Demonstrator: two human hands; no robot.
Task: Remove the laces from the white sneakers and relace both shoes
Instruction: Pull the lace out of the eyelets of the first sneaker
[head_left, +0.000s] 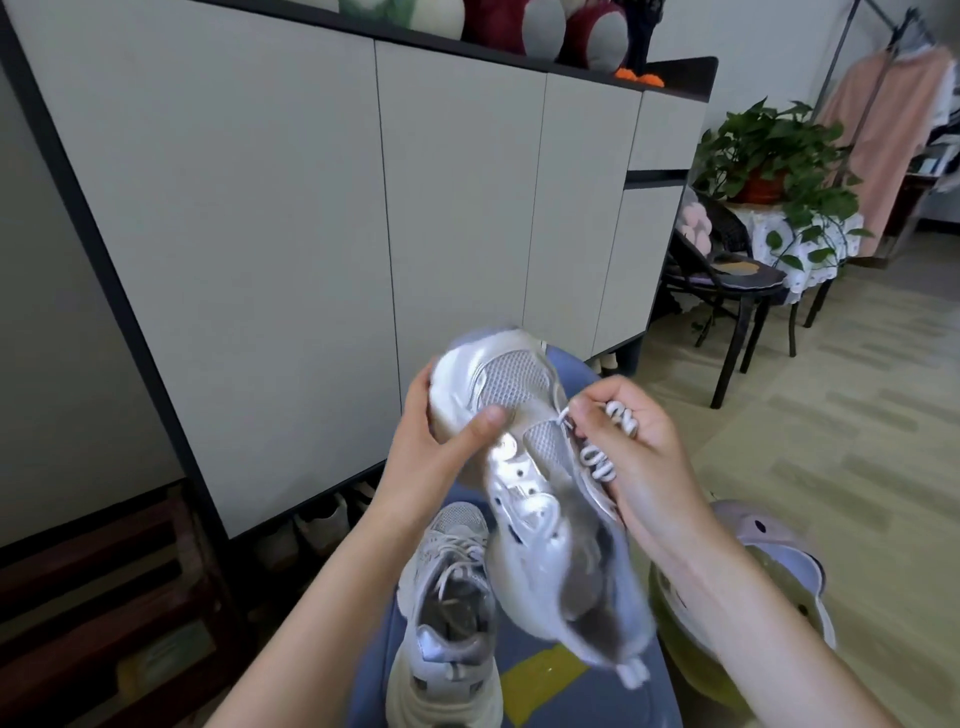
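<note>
Two sneakers in view: your left hand (441, 441) cups the toe of the raised sneaker (540, 499), toe away from you, heel toward you. Your right hand (631, 447), nearer the eyelets, pinches the bunched lace (602, 447). The second sneaker (447, 603), laced, lies below on the blue seat (530, 691).

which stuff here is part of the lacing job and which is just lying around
In the job:
held sneaker, gripped at the toe by the left hand
lace, pinched by the right hand
second sneaker, laced, on the blue stool

Lying about:
cabinet
potted plant
black chair
</note>
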